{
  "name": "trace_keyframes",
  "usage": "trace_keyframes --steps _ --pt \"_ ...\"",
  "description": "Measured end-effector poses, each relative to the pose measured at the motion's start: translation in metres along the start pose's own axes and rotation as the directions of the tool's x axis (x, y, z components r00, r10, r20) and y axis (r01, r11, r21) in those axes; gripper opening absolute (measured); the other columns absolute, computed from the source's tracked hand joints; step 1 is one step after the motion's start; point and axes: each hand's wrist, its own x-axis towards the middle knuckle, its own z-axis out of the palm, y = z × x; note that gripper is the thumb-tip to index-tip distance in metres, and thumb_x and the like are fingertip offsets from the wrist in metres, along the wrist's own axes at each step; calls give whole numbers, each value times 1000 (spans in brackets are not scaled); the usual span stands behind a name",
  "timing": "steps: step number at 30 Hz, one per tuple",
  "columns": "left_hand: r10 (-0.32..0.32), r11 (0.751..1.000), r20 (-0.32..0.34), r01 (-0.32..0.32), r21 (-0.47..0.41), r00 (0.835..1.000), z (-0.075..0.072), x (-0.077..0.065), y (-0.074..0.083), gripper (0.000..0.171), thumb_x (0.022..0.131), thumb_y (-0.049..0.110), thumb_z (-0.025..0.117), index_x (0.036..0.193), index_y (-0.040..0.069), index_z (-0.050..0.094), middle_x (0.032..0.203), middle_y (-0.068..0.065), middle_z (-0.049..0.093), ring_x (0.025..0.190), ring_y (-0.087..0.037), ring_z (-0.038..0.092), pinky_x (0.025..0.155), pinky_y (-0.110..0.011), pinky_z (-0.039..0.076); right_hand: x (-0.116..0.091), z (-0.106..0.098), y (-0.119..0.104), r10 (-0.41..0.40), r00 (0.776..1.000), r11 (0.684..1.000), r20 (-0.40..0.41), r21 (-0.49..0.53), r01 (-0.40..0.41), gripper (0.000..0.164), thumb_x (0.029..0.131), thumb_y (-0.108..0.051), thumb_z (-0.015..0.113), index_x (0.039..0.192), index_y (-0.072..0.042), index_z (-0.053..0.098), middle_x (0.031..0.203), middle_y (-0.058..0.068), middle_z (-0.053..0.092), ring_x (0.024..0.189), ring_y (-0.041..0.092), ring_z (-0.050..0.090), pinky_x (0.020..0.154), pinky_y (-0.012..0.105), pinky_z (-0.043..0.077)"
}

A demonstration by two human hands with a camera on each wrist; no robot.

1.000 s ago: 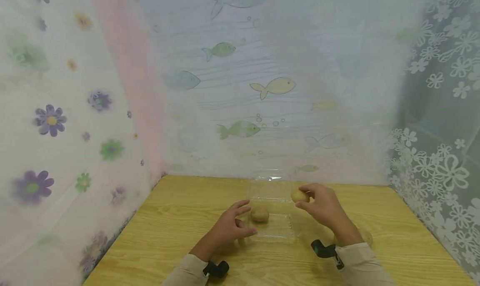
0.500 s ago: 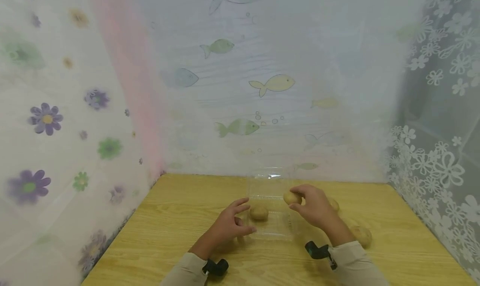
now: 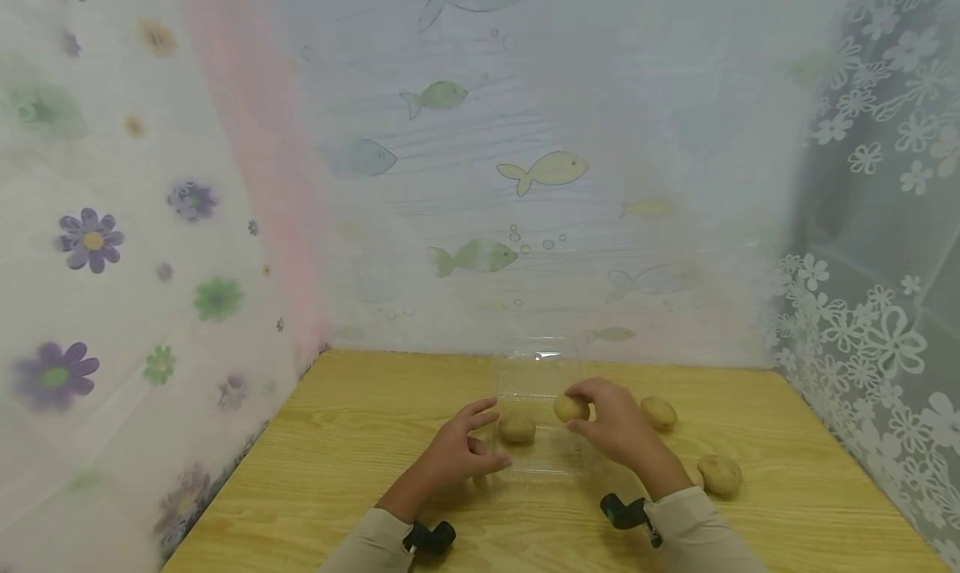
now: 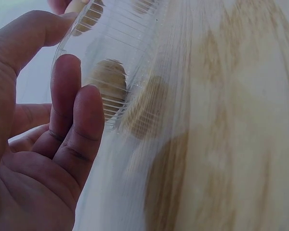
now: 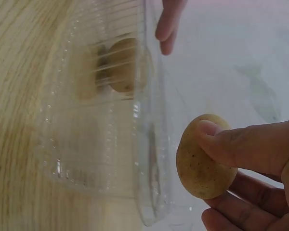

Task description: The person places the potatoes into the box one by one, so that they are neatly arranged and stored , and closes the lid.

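Observation:
My right hand (image 3: pixel 618 423) pinches a small round potato (image 5: pixel 202 156) between thumb and fingers. In the head view it is over the right part of a clear plastic clamshell box (image 3: pixel 558 460); in the right wrist view the potato shows beside the box's rim. Inside the box, at its left side, lies another potato (image 3: pixel 517 429), seen through the ribbed wall in the left wrist view. My left hand (image 3: pixel 457 448) rests at the box's left edge, fingers spread and loosely bent, fingertips right at the rim and wall. The box's lid (image 3: pixel 536 373) stands raised at the back.
Two more potatoes lie on the wood-grain table (image 3: pixel 360 439) to the right: one potato (image 3: pixel 658 413) behind my right wrist and another potato (image 3: pixel 720 475) beside the sleeve. A fish-patterned curtain (image 3: pixel 420 306) borders the table's back edge, and flowered sheets hang at both sides.
My right hand has carried its potato left and slightly down, from the box's right edge to over the box. The two potatoes on the right have come into view. My left hand has stayed put.

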Motion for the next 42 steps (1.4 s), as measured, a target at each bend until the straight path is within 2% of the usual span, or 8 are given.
trace_keyframes --steps 5,10,14,26,30,38,42 --pt "4 1000 0 -4 2 1000 0 0 0 86 89 30 85 157 1 41 170 -8 26 66 -7 64 58 -24 53 1 9 0 -15 1000 1000 17 -14 15 42 81 -7 89 121 -7 74 119 5 70 107 21 65 93 45 55" --pt "-4 1000 -6 4 -4 1000 0 0 -1 87 89 29 85 159 5 39 169 -9 29 65 -7 64 57 -25 54 1 16 1 -32 999 999 24 -5 32 42 80 -6 89 119 -9 75 116 2 68 104 18 64 91 42 55" --pt "-11 1000 -5 11 -10 1000 0 0 -2 89 89 28 85 161 10 36 167 -9 33 65 -10 66 57 -27 54 1 21 1 -45 999 999 17 6 45 42 79 -5 90 118 -9 75 117 3 69 107 21 65 93 43 55" --pt "-12 1000 1 12 -22 1000 -1 0 -1 89 89 29 85 161 8 36 169 -7 29 66 -11 66 58 -28 55 2 29 3 -74 997 997 16 -22 74 40 77 -2 90 114 -8 76 118 6 71 111 27 68 97 47 55" --pt "-11 1000 3 11 -15 1000 -1 0 -2 88 90 29 84 161 9 36 169 -7 29 69 -14 68 59 -29 56 1 31 1 -47 999 999 16 -27 47 39 77 -3 90 113 -8 76 118 7 72 110 27 68 96 47 55" --pt "-13 1000 4 13 -23 1000 -1 2 -5 91 89 31 85 163 17 35 165 -8 36 70 -16 69 60 -29 56 2 39 2 29 999 998 13 -60 -28 39 78 -5 90 114 -7 76 119 7 74 114 29 68 100 48 54" --pt "-15 1000 1 15 -20 1000 -2 2 -4 90 88 31 85 162 17 35 165 -8 37 69 -15 69 60 -29 56 1 42 2 48 998 996 28 -76 -46 39 78 -7 90 115 -8 76 121 6 74 116 30 67 101 48 53"
